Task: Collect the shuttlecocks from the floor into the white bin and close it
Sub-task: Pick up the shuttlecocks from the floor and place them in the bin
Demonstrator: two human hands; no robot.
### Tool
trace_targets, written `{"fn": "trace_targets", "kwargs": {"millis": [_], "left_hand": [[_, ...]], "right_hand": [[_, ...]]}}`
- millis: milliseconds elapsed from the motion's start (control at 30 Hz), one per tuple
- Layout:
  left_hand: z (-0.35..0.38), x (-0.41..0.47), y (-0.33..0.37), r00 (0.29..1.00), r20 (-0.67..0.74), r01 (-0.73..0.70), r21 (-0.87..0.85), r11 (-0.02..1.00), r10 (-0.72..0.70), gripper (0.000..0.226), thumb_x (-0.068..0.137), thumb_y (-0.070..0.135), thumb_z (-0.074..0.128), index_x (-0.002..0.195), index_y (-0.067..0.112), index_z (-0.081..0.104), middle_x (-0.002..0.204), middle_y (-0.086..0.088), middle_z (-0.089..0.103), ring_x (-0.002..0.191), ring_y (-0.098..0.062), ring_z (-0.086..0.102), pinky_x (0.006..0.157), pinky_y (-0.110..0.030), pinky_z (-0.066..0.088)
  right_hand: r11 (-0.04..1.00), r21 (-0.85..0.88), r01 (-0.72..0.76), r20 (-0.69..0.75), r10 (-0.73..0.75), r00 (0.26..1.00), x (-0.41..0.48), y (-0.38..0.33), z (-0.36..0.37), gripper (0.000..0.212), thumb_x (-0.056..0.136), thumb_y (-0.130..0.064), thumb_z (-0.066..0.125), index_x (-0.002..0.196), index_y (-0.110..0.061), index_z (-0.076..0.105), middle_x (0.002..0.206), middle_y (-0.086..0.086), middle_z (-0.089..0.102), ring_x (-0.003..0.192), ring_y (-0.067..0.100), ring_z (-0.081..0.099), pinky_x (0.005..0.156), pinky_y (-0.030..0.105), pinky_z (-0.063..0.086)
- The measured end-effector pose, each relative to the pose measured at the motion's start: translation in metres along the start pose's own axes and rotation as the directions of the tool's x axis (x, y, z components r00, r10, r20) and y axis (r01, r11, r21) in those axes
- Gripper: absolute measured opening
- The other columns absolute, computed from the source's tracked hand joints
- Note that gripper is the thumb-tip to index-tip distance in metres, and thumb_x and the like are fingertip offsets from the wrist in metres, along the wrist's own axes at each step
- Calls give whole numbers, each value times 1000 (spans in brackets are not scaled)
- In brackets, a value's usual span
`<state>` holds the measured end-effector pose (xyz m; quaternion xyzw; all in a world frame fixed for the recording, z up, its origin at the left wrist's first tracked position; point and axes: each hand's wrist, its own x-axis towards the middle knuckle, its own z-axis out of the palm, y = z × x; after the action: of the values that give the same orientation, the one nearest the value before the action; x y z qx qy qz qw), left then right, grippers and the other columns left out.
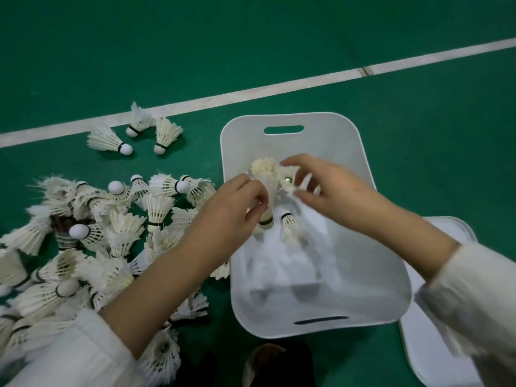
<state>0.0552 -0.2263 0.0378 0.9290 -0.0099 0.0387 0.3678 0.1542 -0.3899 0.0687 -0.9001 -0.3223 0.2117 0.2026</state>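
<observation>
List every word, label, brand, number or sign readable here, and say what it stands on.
No text can be read.
White plastic bin: blank walls and handle slots.
White feather shuttlecocks on the floor: black bands only, any print too small.
Shiny round spot on a shuttlecock by the right hand: too blurred.
White floor line: plain stripe, no writing.

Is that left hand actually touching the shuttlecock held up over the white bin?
Touching. The head view shows the left hand with its fingers curled round the feathers of the shuttlecock, holding it cork-down above the open white bin.
</observation>
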Motion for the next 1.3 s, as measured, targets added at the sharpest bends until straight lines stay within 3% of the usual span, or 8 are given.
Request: {"fn": "trace_targets", "kwargs": {"millis": [100, 200, 333, 600, 767, 900, 1067, 1300], "left_hand": [[0, 1, 4, 998, 25, -50, -15, 999, 51, 2, 86, 11, 59, 88, 11, 59, 89, 4, 52, 83, -15, 54, 75, -35, 47], [6, -2, 9, 992, 68, -106, -40, 994, 108, 3, 85, 12, 62, 87, 12, 59, 87, 7, 49, 79, -14, 53, 71, -36, 48], [6, 2, 12, 985, 71, -159, -20, 987, 160, 4, 85, 14, 60, 89, 12, 60, 89, 4, 51, 78, -11, 49, 68, -32, 46], [-40, 9, 5, 991, 101, -109, 285, 952, 83, 28, 88, 37, 34, 101, 23, 55, 97, 10, 57, 83, -10, 56, 71, -31, 51], [-68, -7, -32, 951, 303, -222, 520, 825, 65, 22, 91, 34, 35, 93, 22, 54, 86, 6, 59, 73, -14, 51, 54, -26, 37], [-75, -20, -49, 890, 455, -298, 572, 764, 7, 27, 93, 36, 30, 99, 23, 53, 92, 7, 59, 81, -14, 56, 67, -30, 46], [-86, -26, -57, 864, 504, -339, 569, 749, 8, 28, 95, 37, 27, 100, 23, 51, 94, 7, 57, 83, -13, 54, 71, -30, 47], [-121, -54, -70, 869, 489, -277, 600, 751, -71, 26, 96, 37, 31, 104, 22, 51, 94, 6, 57, 78, -12, 54, 66, -29, 48]], "right_hand": [[998, 57, -9, 197, -3, 980, -22, -8, 14, 53, 88, -30, 60, 133, -39, 34, 100, -9, 57, 78, 9, 60, 75, 23, 47], [995, 94, -25, 42, 21, 999, -21, 1, 26, 35, 88, -27, 59, 121, -32, 48, 98, -9, 58, 80, 13, 60, 77, 30, 51], [985, 172, 4, 58, -14, 998, -21, 3, 25, 23, 87, -23, 59, 109, -30, 56, 91, -6, 62, 79, 15, 60, 71, 26, 48], [871, -365, -329, -286, 231, 930, 9, 41, 3, 14, 89, -12, 51, 98, -3, 56, 88, 16, 55, 83, 39, 59, 63, 35, 40], [805, -468, -364, -96, 364, 927, 41, 55, 29, 21, 87, 3, 43, 105, 2, 54, 107, 20, 60, 99, 37, 59, 68, 35, 41], [788, -472, -396, 19, 459, 888, 55, 65, 48, 30, 92, -2, 40, 122, 0, 45, 120, 19, 55, 107, 34, 56, 85, 38, 47], [840, -432, -327, 28, 375, 927, 48, 46, 38, 27, 91, 0, 39, 119, 0, 41, 113, 22, 55, 99, 37, 56, 71, 36, 39], [815, -576, -65, 89, 141, 986, 20, -60, -13, 35, 94, -31, 44, 123, -12, 48, 121, 12, 53, 103, 34, 55, 82, 37, 44]]}}
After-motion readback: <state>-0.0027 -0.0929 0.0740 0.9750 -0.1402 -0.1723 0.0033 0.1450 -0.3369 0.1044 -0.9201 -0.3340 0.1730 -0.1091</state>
